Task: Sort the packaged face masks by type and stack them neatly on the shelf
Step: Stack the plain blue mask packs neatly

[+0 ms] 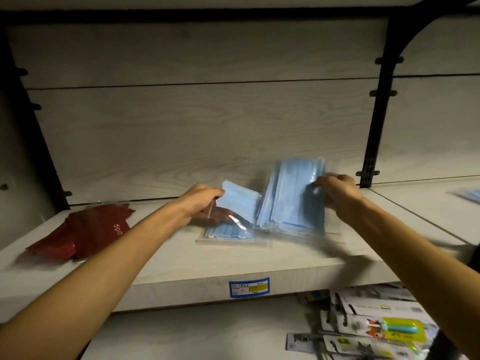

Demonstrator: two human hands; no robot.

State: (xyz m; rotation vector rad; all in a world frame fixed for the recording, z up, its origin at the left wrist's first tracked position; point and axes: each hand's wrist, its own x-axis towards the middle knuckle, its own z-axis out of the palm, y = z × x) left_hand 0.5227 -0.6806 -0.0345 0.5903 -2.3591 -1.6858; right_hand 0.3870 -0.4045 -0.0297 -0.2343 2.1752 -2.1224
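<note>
The left hand (pixel 200 203) pinches a tilted blue mask packet (pixel 240 203). The right hand (pixel 337 190) curls its fingers round an upright clear-wrapped blue bundle (pixel 291 196), blurred; another blue pack (pixel 228 232) lies flat beneath both.

Shelf (pixel 259 266): pale wood-grain board with matching back panel, black uprights at both sides. Front edge bears 1 blue-bordered price label (pixel 249 287) with a yellow patch.
Lying on it, left: a loose pile of dark red packets (pixel 85 231) in clear wrap, white lettering on top.
Centre: 1 flat clear pack of blue face masks (pixel 228 233).
Far right, well apart: another blue pack (pixel 470 195), cut off by the frame edge.
</note>
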